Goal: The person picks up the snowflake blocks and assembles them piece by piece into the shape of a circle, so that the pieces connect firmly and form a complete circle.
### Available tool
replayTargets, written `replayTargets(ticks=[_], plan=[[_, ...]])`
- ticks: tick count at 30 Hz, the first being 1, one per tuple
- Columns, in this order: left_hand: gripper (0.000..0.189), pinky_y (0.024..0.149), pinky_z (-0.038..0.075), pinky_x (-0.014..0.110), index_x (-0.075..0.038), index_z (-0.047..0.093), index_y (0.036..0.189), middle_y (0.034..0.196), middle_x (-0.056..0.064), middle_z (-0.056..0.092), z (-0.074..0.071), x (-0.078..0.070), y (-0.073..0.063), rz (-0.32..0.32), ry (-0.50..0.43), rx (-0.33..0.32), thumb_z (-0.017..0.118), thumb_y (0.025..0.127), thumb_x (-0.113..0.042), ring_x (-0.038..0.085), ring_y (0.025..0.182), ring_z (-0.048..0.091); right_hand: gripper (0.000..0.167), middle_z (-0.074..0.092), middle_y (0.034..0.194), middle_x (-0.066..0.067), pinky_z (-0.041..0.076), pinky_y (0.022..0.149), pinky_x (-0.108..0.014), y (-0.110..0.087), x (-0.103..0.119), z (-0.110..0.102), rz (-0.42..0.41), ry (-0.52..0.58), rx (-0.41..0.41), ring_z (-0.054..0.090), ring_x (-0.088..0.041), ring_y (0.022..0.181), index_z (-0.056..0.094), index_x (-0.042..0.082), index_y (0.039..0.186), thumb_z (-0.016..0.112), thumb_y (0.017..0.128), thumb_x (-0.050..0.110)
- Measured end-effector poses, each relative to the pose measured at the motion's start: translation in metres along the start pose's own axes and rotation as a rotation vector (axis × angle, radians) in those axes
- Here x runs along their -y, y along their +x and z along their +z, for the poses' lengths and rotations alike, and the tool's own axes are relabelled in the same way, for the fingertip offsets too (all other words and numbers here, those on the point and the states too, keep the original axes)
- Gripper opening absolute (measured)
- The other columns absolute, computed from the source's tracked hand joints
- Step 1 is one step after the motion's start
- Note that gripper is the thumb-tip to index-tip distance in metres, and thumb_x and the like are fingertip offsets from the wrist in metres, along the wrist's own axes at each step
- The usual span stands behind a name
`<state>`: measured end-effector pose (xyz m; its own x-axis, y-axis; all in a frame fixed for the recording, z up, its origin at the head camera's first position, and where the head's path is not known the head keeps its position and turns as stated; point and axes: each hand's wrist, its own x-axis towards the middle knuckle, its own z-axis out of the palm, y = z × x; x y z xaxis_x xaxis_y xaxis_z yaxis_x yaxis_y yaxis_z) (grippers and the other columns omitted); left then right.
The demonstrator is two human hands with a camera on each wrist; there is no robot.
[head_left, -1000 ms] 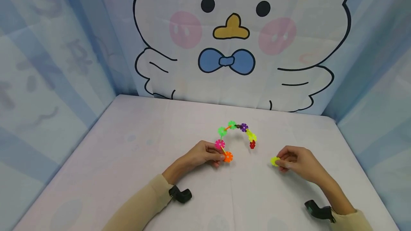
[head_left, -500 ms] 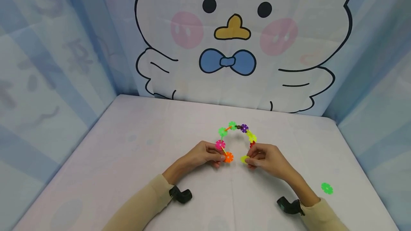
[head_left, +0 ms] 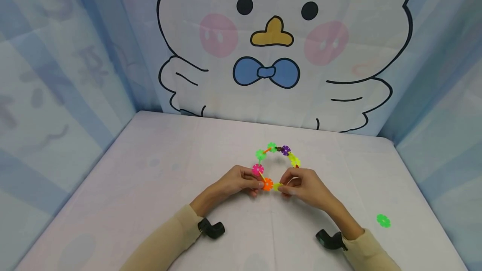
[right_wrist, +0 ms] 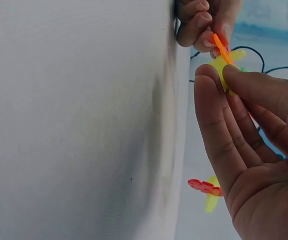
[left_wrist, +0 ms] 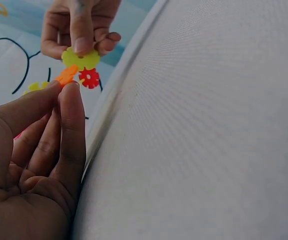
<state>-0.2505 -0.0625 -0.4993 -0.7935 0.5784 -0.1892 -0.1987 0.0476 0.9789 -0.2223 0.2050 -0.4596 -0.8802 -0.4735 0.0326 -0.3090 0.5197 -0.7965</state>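
Observation:
My left hand [head_left: 238, 180] pinches an orange notched disc [head_left: 267, 184], the near end of a curved chain of interlocking plastic discs. From there the chain arcs away through a pink disc [head_left: 257, 169], green discs [head_left: 260, 154], a purple disc [head_left: 285, 150] and yellow discs [head_left: 295, 161]. A red disc [left_wrist: 89, 78] at its other end is mostly covered by my right hand in the head view. Between thumb and finger, my right hand [head_left: 306, 187] pinches a loose-looking yellow disc [left_wrist: 79, 59]. Its edge meets the orange disc; how deep the slots engage is hard to tell.
A single green disc [head_left: 383, 221] lies on the white table [head_left: 180, 154] to the right of my right forearm. Behind the table hangs a cloth backdrop [head_left: 218, 95] with a cartoon face. Each wrist carries a black camera mount [head_left: 212, 228].
My right hand has moved left with the yellow disc, bringing it up against the orange disc. The green disc on the right has come into sight. My left hand has stayed in place.

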Motion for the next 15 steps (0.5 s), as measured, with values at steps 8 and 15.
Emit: replayTargets(ticks=[8,15], plan=[[0.023,0.070,0.064,0.024,0.008,0.075,0.112,0.089,0.006,0.079,-0.0005,0.0003,-0.0008,-0.005,-0.004,-0.002,0.078,0.096,-0.009,0.011,0.067,0.071,0.014,0.076,0.091,-0.007,0.062,0.071,-0.023,-0.0013,0.0001,0.0051,-0.027,0.010,-0.025,0.076,-0.014,0.074,0.072,0.010,0.092,0.085,0.091,0.014],[0.023,0.069,0.064,0.023,0.008,0.074,0.112,0.087,0.004,0.077,0.0003,-0.0011,-0.0018,-0.001,-0.006,-0.006,0.077,0.096,-0.008,0.010,0.067,0.070,0.014,0.076,0.087,-0.005,0.062,0.068,-0.023,-0.0018,0.0004,0.0090,-0.043,0.000,-0.075,0.075,-0.014,0.072,0.071,0.011,0.091,0.085,0.090,0.013]])
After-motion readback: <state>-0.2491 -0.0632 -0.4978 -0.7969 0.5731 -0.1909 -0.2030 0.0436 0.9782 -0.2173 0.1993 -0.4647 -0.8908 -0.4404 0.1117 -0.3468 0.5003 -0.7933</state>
